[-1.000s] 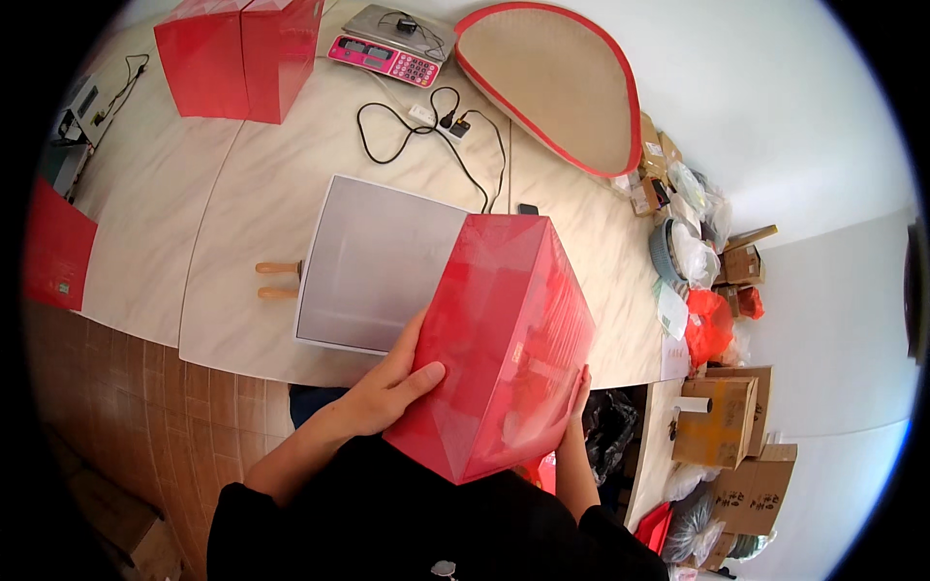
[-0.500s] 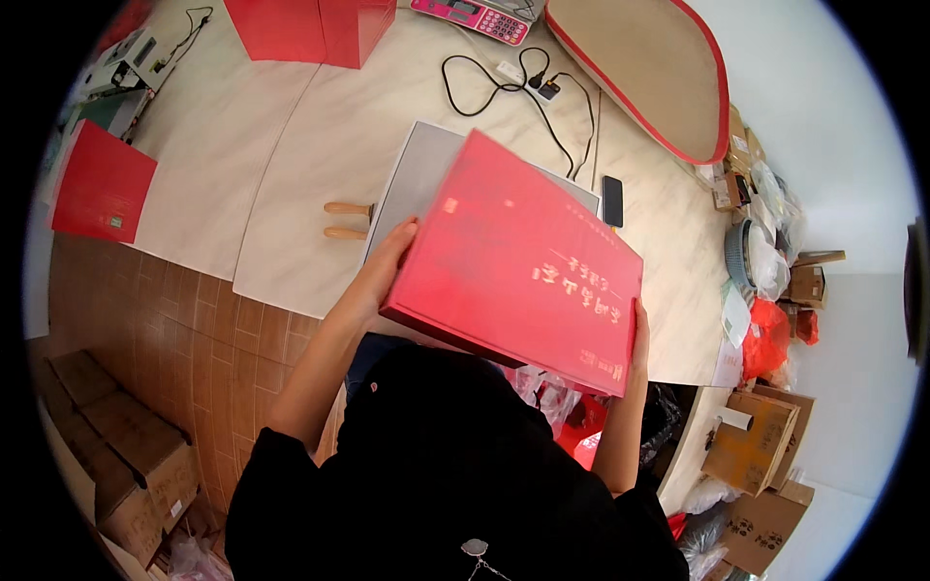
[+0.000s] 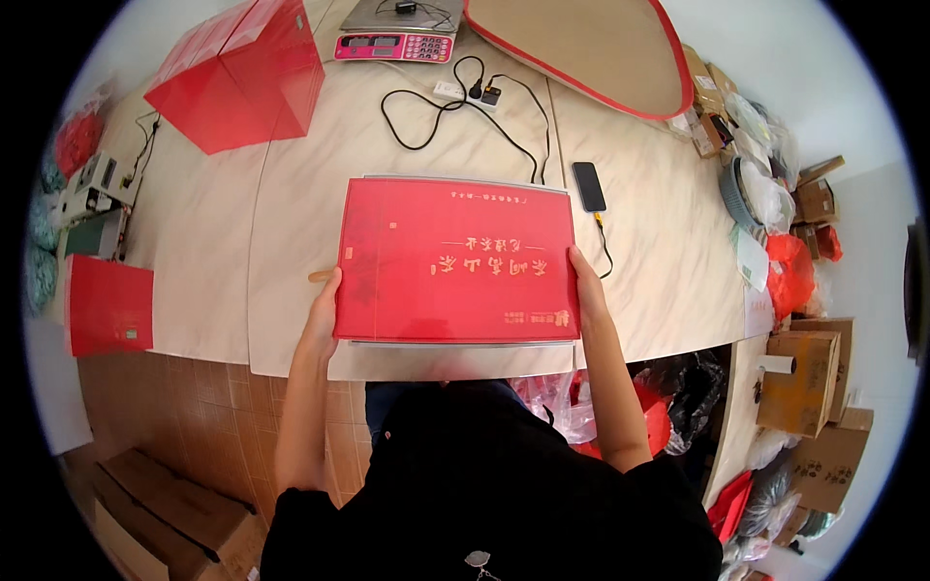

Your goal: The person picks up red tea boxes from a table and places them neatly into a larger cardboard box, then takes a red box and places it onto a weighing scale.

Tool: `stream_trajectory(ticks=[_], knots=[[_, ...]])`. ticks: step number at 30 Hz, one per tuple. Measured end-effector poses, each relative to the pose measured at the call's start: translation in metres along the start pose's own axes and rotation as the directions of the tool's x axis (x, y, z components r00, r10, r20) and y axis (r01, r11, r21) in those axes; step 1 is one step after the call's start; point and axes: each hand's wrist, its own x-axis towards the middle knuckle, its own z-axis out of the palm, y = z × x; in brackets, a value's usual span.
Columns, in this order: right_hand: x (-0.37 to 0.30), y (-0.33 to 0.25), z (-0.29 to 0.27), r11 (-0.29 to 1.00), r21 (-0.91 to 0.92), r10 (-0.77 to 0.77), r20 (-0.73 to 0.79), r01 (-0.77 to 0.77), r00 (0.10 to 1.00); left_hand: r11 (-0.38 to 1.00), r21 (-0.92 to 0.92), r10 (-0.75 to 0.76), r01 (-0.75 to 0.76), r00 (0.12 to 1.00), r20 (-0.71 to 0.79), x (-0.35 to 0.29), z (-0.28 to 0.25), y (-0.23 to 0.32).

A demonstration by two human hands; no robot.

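Note:
A flat red gift box [image 3: 455,290] with gold lettering lies level in front of me, its lettering upside down. My left hand [image 3: 326,302] is closed on its left side, and my right hand [image 3: 587,286] grips the right side, fingers mostly under or behind the edge. Below the box, a grey board [image 3: 465,345] shows only as thin strips along the far and near edges. Beside my left hand, the tip of a wooden handle [image 3: 320,276] sticks out; the rest is hidden. Whether the box touches the board, I cannot tell.
Right of the box lies a black phone [image 3: 589,186] on a cable. Behind are a power strip [image 3: 465,95], a pink scale [image 3: 395,46] and a red-rimmed tray [image 3: 581,48]. Red boxes [image 3: 232,82] stand far left, another red box [image 3: 111,305] nearer. Cartons [image 3: 799,382] line the right.
The red box has turned from a slant to lie square and level over the grey board, both hands still on it. My view has shifted, so the table's left side shows more.

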Motion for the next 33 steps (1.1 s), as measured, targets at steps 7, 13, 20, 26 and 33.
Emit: stream_trajectory(ticks=[7,13,20,26,33], knots=[[-0.001,0.010,-0.021,0.986,-0.120,-0.116,0.004,0.115,0.993,0.964,0.242,0.106,-0.110,0.994,0.029,0.010,0.008,-0.027],[-0.016,0.038,-0.017,0.824,-0.511,-0.310,-0.046,0.245,0.950,0.938,0.289,0.173,-0.191,0.981,0.087,0.010,-0.022,-0.027],[0.047,0.004,-0.003,0.798,-0.509,-0.366,0.017,0.323,0.931,0.821,0.530,0.237,-0.214,0.971,0.025,0.035,0.010,0.008],[-0.022,0.028,-0.057,0.696,-0.644,-0.400,0.019,0.318,0.916,0.894,0.381,0.235,-0.236,0.971,0.049,-0.016,0.017,-0.046],[-0.010,0.031,-0.018,0.636,-0.684,-0.438,0.062,0.358,0.897,0.879,0.429,0.205,-0.207,0.977,0.052,0.008,-0.019,-0.022]])
